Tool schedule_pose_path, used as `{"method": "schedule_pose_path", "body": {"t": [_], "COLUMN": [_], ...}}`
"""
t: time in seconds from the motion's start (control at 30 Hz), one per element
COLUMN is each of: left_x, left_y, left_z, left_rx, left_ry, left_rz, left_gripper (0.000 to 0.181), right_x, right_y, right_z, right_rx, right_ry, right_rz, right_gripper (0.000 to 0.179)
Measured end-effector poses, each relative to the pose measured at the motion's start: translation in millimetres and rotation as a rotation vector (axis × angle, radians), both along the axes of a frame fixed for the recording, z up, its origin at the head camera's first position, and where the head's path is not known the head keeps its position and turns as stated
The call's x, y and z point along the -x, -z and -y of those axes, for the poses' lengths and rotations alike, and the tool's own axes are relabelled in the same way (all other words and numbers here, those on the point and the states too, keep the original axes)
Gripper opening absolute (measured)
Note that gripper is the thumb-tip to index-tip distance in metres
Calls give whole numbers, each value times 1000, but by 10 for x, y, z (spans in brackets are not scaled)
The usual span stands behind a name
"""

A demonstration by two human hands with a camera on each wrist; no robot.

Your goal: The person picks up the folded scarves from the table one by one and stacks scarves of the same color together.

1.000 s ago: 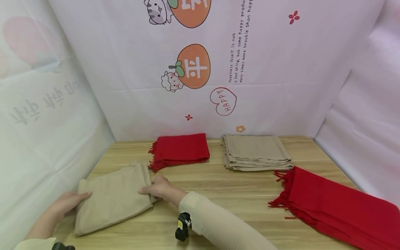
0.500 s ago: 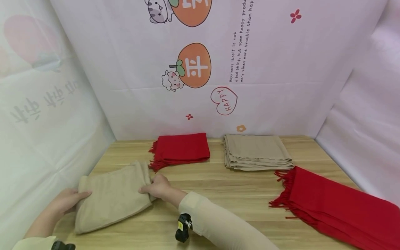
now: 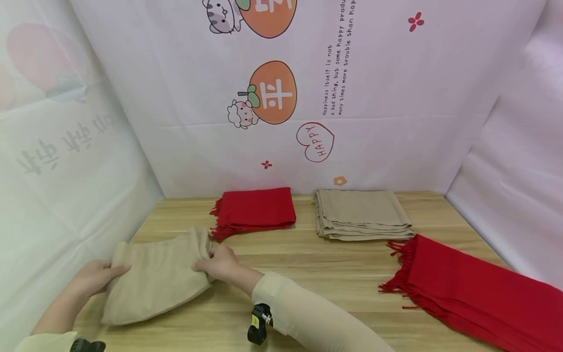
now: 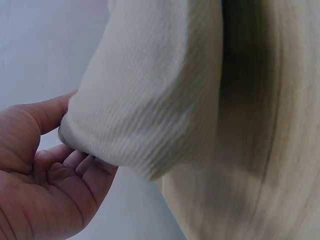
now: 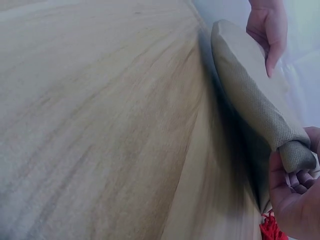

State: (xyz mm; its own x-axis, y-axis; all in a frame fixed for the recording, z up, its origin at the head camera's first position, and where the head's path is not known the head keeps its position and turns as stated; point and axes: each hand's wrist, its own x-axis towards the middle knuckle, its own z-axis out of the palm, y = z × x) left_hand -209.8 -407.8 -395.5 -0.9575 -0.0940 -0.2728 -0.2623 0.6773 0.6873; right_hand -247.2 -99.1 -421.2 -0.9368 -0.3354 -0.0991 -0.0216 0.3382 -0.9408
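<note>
A folded beige cloth hangs between both hands at the left of the table, its lower edge sagging and its surface wrinkled. The left hand grips its left edge, thumb on top and fingers underneath. On the opposite edge the right hand pinches the bunched layers. In the left wrist view the cloth sits between thumb and curled fingers. From the right wrist view, the cloth looks lifted off the wood, with a dark shadow beneath it.
A folded red fringed scarf lies at the back, just beyond the cloth. Right of it is a stack of folded beige cloth. A larger red fringed scarf lies at the right. White printed sheets wall in the wooden table.
The left hand has risen slightly with its edge of the cloth. Wrinkles have grown across the cloth and its lower edge sags more. The scarves and stack stay put.
</note>
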Motion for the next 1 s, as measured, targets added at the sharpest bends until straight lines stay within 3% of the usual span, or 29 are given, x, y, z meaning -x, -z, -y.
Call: {"method": "schedule_pose_path", "body": {"t": [0.7, 1.0], "left_x": [27, 32], "left_y": [-214, -253], "left_z": [-247, -326], "left_rx": [23, 21], "left_ry": [64, 94], "left_rz": [-51, -72], "left_gripper": [59, 65], "right_x": [-35, -65], "right_y": [-145, -226], "right_z": [-188, -324], "right_rx": [44, 65], "right_ry": [-52, -90], "right_rz": [-35, -111], "right_gripper": [21, 17]}}
